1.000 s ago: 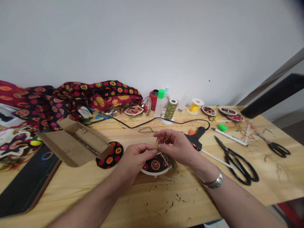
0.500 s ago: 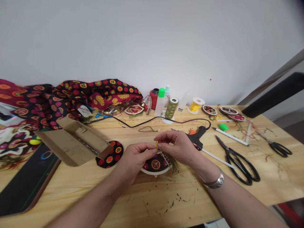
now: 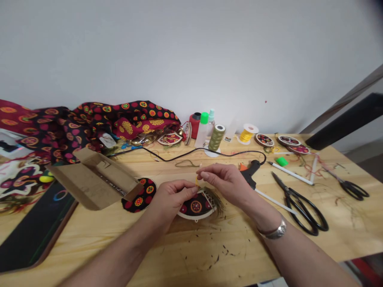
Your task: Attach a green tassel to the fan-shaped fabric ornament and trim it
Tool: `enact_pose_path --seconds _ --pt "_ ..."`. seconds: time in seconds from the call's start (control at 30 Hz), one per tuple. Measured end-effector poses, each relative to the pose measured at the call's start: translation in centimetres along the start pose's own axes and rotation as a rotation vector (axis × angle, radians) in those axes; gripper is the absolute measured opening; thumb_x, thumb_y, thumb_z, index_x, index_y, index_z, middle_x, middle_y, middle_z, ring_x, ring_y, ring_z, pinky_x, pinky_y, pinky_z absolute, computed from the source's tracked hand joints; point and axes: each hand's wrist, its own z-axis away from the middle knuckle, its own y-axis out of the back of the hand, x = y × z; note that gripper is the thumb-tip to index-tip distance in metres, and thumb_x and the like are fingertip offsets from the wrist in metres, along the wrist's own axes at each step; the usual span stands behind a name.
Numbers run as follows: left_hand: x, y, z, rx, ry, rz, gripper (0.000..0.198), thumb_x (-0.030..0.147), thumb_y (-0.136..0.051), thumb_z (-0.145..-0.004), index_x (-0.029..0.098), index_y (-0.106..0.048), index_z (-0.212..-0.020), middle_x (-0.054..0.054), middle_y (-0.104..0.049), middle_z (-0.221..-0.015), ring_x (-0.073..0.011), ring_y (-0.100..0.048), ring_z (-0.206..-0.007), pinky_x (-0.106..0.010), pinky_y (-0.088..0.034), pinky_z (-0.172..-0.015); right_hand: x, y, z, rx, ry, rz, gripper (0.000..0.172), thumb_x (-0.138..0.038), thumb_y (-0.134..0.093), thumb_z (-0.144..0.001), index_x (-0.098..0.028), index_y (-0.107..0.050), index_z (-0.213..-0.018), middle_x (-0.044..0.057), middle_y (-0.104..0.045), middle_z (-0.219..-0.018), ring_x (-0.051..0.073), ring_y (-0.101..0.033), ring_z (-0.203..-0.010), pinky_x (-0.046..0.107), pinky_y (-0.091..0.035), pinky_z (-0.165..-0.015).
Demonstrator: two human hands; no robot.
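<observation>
A fabric-covered ornament (image 3: pixel 196 206) with a pale cut-out rim lies on the table under my hands. It has a dark patterned face, a lattice corner and an olive thread fringe (image 3: pixel 220 203) on its right. My left hand (image 3: pixel 172 199) pinches the ornament's upper edge at the base of a yellow cord (image 3: pixel 196 181). Just above, my right hand (image 3: pixel 223 181) has thumb and forefinger closed around the cord's upper part; the fingertips partly hide it. A silver bracelet (image 3: pixel 277 231) circles my right wrist.
A cardboard box (image 3: pixel 95 183) and round fabric piece (image 3: pixel 140 197) lie left. To the right are a black glue gun (image 3: pixel 250 173), large scissors (image 3: pixel 302 207) and a white pen (image 3: pixel 291 172). Thread spools (image 3: pixel 216 138) and a green-capped bottle (image 3: pixel 202 131) stand behind.
My right hand has shifted slightly up, drawing the yellow cord into a straighter upright line. My left hand stays on the ornament's edge.
</observation>
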Motion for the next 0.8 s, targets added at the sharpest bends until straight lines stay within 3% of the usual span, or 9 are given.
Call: enact_pose_path --seconds 0.17,0.3,0.63,0.8 --pt "0.16 0.08 -0.01 0.007 -0.013 0.003 0.017 0.029 -0.077 -0.061 0.016 -0.073 -0.071 -0.002 -0.071 -0.063 -0.0148 -0.064 -0.058 -0.024 -0.046 -0.057 -0.76 1.07 0.71 -0.042 0.13 0.295 0.024 -0.033 -0.075 -0.067 -0.021 -0.07 -0.087 0.004 -0.069 -0.088 0.019 -0.061 -0.084 0.031 -0.046 -0.073" --pt "0.14 0.2 -0.06 0.025 -0.044 -0.012 0.018 0.029 -0.077 -0.061 0.016 -0.073 -0.073 -0.002 -0.071 -0.064 -0.0151 -0.064 -0.059 -0.024 -0.047 -0.059 -0.71 1.05 0.91 -0.043 0.266 0.412 0.014 -0.023 -0.07 -0.074 -0.021 -0.07 -0.087 0.004 -0.067 -0.089 0.018 -0.059 -0.088 0.032 -0.045 -0.08" --pt "0.16 0.18 -0.28 0.062 -0.035 -0.043 0.032 0.031 -0.078 -0.061 0.017 -0.073 -0.09 -0.002 -0.075 -0.074 -0.0177 -0.067 -0.068 -0.025 -0.05 -0.063 -0.25 0.81 0.5 -0.012 0.392 0.444 0.009 -0.015 -0.06 -0.082 -0.019 -0.068 -0.079 0.004 -0.065 -0.083 0.016 -0.058 -0.082 0.03 -0.045 -0.076" --pt "0.27 0.19 -0.22 0.081 -0.023 -0.065 0.049 0.029 -0.077 -0.063 0.015 -0.066 -0.109 -0.004 -0.075 -0.087 -0.0187 -0.067 -0.078 -0.026 -0.05 -0.07 -0.86 1.06 0.65 -0.02 0.354 0.399 0.013 -0.012 -0.053 -0.085 -0.019 -0.064 -0.08 0.003 -0.064 -0.082 0.016 -0.057 -0.081 0.029 -0.044 -0.075"
